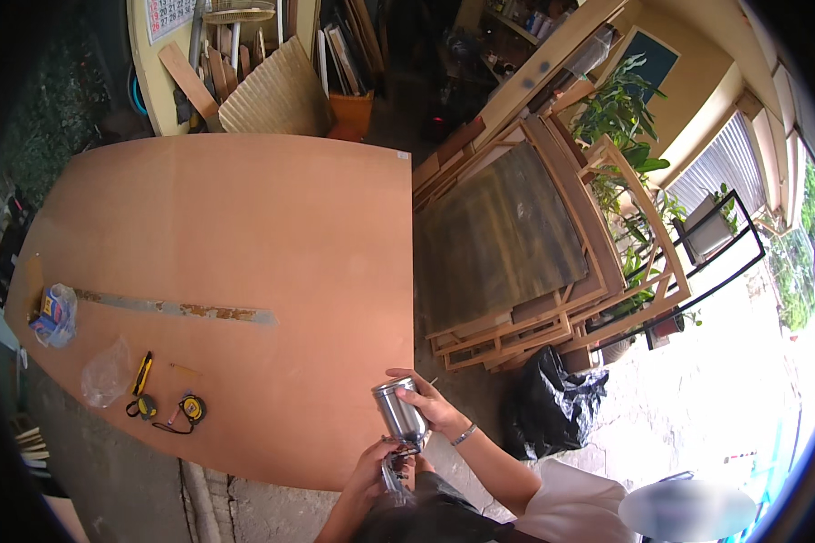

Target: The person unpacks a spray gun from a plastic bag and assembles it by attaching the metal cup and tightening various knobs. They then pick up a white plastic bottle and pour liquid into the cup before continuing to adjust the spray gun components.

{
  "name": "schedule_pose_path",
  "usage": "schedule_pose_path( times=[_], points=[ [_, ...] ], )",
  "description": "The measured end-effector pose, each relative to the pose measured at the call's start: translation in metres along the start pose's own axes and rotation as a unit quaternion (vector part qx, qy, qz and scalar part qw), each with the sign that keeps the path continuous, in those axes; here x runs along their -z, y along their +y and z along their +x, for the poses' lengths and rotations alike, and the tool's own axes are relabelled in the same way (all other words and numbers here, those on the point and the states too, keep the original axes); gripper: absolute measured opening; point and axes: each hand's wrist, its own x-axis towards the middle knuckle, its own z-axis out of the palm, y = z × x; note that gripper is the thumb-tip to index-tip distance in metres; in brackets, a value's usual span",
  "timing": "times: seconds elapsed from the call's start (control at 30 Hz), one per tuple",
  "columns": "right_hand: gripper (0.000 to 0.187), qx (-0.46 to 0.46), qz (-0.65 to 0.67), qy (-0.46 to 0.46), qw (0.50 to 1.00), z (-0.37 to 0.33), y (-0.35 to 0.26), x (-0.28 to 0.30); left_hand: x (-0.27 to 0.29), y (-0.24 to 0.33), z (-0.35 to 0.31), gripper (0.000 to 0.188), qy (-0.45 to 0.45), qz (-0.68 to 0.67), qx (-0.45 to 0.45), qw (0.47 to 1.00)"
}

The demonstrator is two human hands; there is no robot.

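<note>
A spray gun with a shiny metal cup (402, 418) is held upright at the near right edge of a large brown board. My right hand (439, 412) wraps round the side of the cup near its lid, with a bracelet on the wrist. Lower down, my left hand (369, 466) grips the gun's body below the cup. Part of the gun is hidden by the fingers. On the brown board (272, 217) lie a long stained metal straightedge (190, 309), a yellow-and-black utility knife (142, 373), and two tape measures, one yellow and black (193, 409), the other darker (142, 406).
A crumpled plastic bag (106, 373) and a blue package (56, 315) sit at the board's left. Wooden frames and a dark panel (507, 240) lean to the right, with a black garbage bag (552, 403) below. Wood offcuts and a corrugated sheet (276, 95) stand behind.
</note>
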Motion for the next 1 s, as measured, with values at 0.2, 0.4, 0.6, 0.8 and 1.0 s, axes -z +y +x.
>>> schedule_pose_path(
  times=[0.2,0.4,0.6,0.8,1.0],
  points=[
    [0.052,0.003,0.094,0.099,0.991,0.014,0.035,0.001,0.035,0.034,0.001,0.028,0.003,0.048,0.031,0.998],
    [0.052,0.052,0.084,0.071,0.993,0.032,0.025,-0.02,0.047,0.067,0.002,0.026,-0.032,0.106,0.0,0.994],
    [0.049,0.067,0.098,0.096,0.988,0.025,0.047,-0.023,0.053,0.062,-0.007,0.028,0.007,0.132,0.022,0.991],
    [0.048,0.066,0.148,0.107,0.981,0.014,0.055,-0.041,0.061,0.054,-0.017,0.03,0.011,0.14,0.028,0.99],
    [0.051,0.06,0.142,0.143,0.978,0.019,0.071,-0.026,0.08,0.046,-0.011,0.034,0.009,0.136,0.063,0.989]
  ],
)
